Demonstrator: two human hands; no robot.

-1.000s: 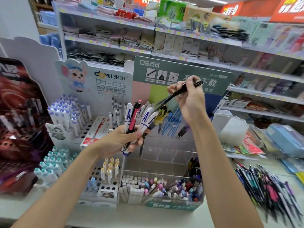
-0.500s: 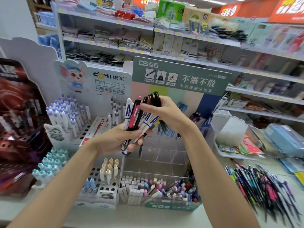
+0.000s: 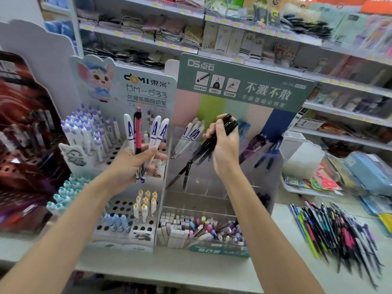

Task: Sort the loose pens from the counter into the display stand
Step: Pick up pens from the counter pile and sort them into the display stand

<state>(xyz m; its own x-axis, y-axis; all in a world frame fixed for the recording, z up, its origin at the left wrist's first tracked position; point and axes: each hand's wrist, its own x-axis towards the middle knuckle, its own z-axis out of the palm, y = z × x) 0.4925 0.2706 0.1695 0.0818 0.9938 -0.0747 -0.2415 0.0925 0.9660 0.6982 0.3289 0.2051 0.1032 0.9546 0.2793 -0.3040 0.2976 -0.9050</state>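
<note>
My left hand (image 3: 135, 160) grips a bunch of pens (image 3: 146, 134): white ones with blue letters and one pink-and-black pen, tips down. My right hand (image 3: 224, 145) holds black pens (image 3: 203, 149) slanted down to the left, tips over the clear compartments of the green-headed display stand (image 3: 212, 187). White pens (image 3: 191, 134) lean in the stand's upper left compartment; dark blue pens (image 3: 267, 151) sit in its right ones. A heap of loose pens (image 3: 335, 230) lies on the counter at right.
A white Domi pen stand (image 3: 127, 88) with holed tiers stands left of the display stand. A dark red display (image 3: 21, 145) is at far left. Clear plastic tubs (image 3: 301, 158) and packets sit at right. Store shelves (image 3: 233, 28) rise behind.
My right hand drew the black pens out of the left hand's bunch and moved them right and down over the stand. The left hand has lowered a little with its bunch.
</note>
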